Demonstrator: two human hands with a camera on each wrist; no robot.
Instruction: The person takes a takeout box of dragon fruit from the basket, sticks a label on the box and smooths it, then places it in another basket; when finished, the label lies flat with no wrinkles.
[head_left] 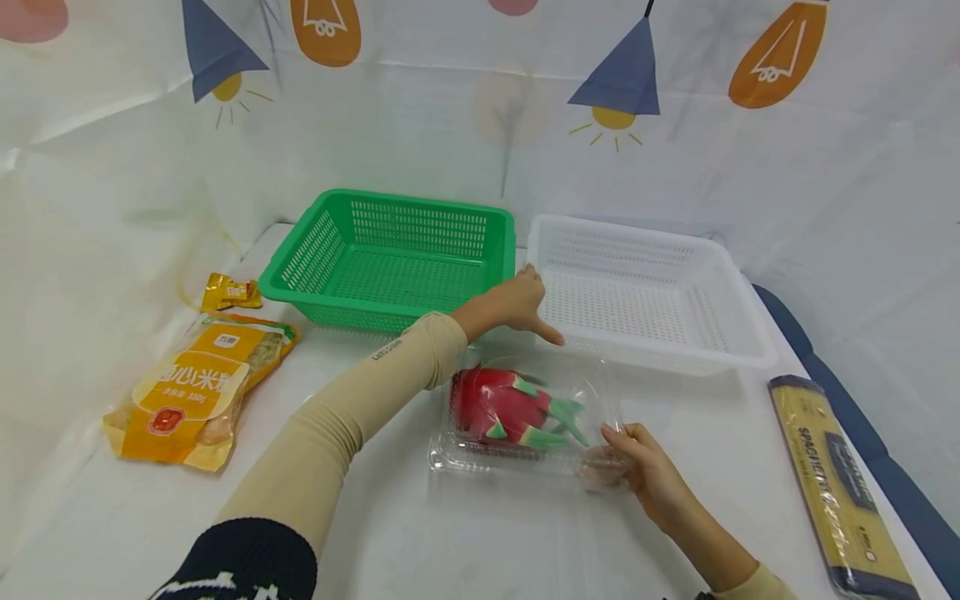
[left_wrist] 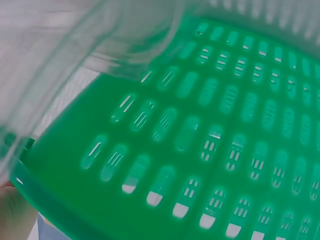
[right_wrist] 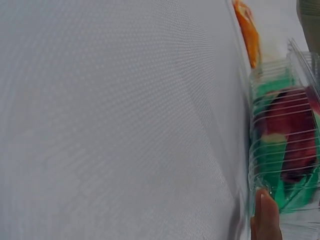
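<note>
A clear plastic clamshell box (head_left: 525,454) lies on the white table with a red dragon fruit (head_left: 502,408) inside it. My right hand (head_left: 626,458) grips its front right corner, fingers curled on the plastic. In the right wrist view my thumb (right_wrist: 267,215) lies on the box (right_wrist: 280,150) edge. My left hand (head_left: 513,302) reaches to the box's far side, between the two baskets, thumb pointing down at the back rim. Its fingers are curled, and whether they hold anything is hidden. The left wrist view is filled by blurred clear plastic (left_wrist: 75,55) in front of the green basket (left_wrist: 210,145).
A green basket (head_left: 390,258) and a white basket (head_left: 652,292) stand side by side at the back. An orange snack bag (head_left: 195,392) and a small yellow packet (head_left: 228,292) lie on the left. A spaghetti pack (head_left: 840,483) lies along the right edge. Cloth walls surround the table.
</note>
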